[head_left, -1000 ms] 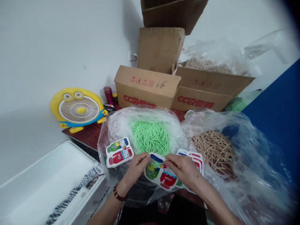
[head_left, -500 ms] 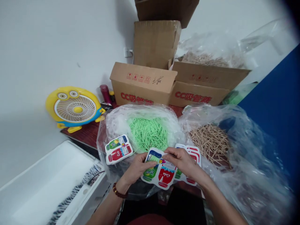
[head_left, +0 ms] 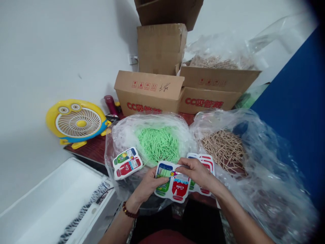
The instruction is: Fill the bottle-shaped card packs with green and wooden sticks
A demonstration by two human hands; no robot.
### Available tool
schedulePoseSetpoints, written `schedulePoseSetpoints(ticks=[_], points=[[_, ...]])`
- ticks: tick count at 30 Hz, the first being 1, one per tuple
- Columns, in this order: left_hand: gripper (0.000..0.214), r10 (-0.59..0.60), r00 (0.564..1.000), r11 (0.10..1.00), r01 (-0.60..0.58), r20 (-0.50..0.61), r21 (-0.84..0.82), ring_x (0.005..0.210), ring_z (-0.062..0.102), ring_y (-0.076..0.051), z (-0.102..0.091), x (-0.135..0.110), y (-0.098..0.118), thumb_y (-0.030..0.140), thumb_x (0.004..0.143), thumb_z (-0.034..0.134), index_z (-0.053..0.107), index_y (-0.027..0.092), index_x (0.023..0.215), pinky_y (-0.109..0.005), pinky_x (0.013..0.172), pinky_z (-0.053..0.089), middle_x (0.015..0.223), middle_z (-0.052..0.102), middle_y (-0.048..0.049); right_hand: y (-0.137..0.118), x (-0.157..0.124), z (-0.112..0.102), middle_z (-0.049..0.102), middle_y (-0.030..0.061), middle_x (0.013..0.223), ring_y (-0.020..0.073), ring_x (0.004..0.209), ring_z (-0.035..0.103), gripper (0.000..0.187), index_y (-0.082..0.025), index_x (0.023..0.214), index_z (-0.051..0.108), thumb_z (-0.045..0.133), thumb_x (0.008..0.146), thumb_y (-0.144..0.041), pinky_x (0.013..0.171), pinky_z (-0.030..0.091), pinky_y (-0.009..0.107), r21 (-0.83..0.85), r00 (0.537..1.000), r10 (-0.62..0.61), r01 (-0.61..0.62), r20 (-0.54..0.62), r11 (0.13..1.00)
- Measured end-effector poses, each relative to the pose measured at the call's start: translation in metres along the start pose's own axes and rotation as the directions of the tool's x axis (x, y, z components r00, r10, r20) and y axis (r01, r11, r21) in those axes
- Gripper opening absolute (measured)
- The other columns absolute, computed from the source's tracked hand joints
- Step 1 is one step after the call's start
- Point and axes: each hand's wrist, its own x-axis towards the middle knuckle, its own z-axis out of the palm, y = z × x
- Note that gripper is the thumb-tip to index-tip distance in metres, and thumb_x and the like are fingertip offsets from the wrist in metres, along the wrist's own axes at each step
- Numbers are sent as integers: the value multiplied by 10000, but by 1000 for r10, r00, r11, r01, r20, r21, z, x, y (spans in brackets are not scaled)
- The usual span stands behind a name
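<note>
Both hands hold a white-edged candy packet (head_left: 180,188) printed with a green Sprite-style jar and a red Cola jar. My left hand (head_left: 148,184) grips its left edge, thumb on the front. Light green sticks show through the packet's left window. My right hand (head_left: 199,173) pinches the upper right part, its fingertips near the middle of the top. Behind the held packet lies a heap of green candy sticks (head_left: 158,144) in a clear plastic bag. Similar packets (head_left: 127,165) lie to the left, and more fanned packets (head_left: 208,162) sit partly hidden behind my right hand.
Brown sticks (head_left: 223,149) lie in another clear bag at right. Cardboard boxes (head_left: 148,91) stand along the back. A yellow fan (head_left: 81,124) and a dark red bottle (head_left: 110,104) are at left, with a white foam box (head_left: 45,200) below. A blue panel (head_left: 291,91) borders the right.
The view has shifted slightly, so the background sits a little further left. Both hands keep their hold on the packet, almost unmoved.
</note>
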Motion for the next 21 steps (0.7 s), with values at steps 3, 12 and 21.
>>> schedulePoseSetpoints(ticks=[3, 12, 21], points=[[358, 22, 1000, 999, -21, -22, 31, 753, 691, -215, 2, 1, 1, 264, 676, 793, 697, 119, 988, -325, 728, 533, 879, 755, -85, -2, -2, -1, 559, -43, 609, 108, 546, 463, 220, -198, 751, 630, 565, 832, -393, 508, 321, 212, 5, 1000, -2, 2, -17, 1000], [333, 19, 996, 999, -15, -82, 48, 744, 685, -214, 4, -3, -5, 263, 651, 804, 727, 120, 942, -318, 735, 524, 839, 760, -76, -3, -5, -3, 516, -53, 578, 101, 539, 433, 226, -195, 705, 609, 574, 824, -384, 511, 309, 212, -3, 1000, -12, 12, -22, 1000], [326, 46, 996, 993, -38, -71, 110, 760, 655, -184, 11, -6, 3, 253, 667, 788, 686, 135, 954, -286, 736, 506, 868, 735, -48, 5, -8, 2, 489, -57, 568, 97, 543, 415, 214, -189, 694, 612, 603, 805, -373, 515, 299, 208, 35, 1000, -5, 6, -31, 999]])
